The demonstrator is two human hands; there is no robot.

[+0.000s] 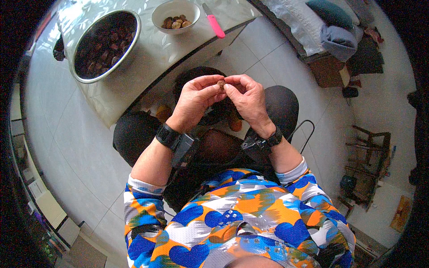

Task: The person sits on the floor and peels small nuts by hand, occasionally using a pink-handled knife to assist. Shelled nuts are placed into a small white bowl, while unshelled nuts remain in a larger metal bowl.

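Between the fingertips and thumbs of my left hand (197, 97) and my right hand (247, 97) is a small brown, nut-like piece (221, 84), held above my lap. Both hands touch it; its underside is hidden. On the table ahead, a white bowl (176, 29) holds several brown and pale tan pieces (176, 24). A large steel basin (83, 80) at the left is filled with dark brown, roundish pieces (100, 50). To the right of the white bowl lies a knife with a pink handle (215, 26), near the table edge.
The table (161, 50) has a leaf-patterned cover and a dark edge running diagonally before me. My dark-clad knees (283, 104) are close below it. A wooden chair (372, 160) stands at the far right, and a cushion (330, 14) lies at the upper right. A black cable (310, 124) loops beside my right forearm.
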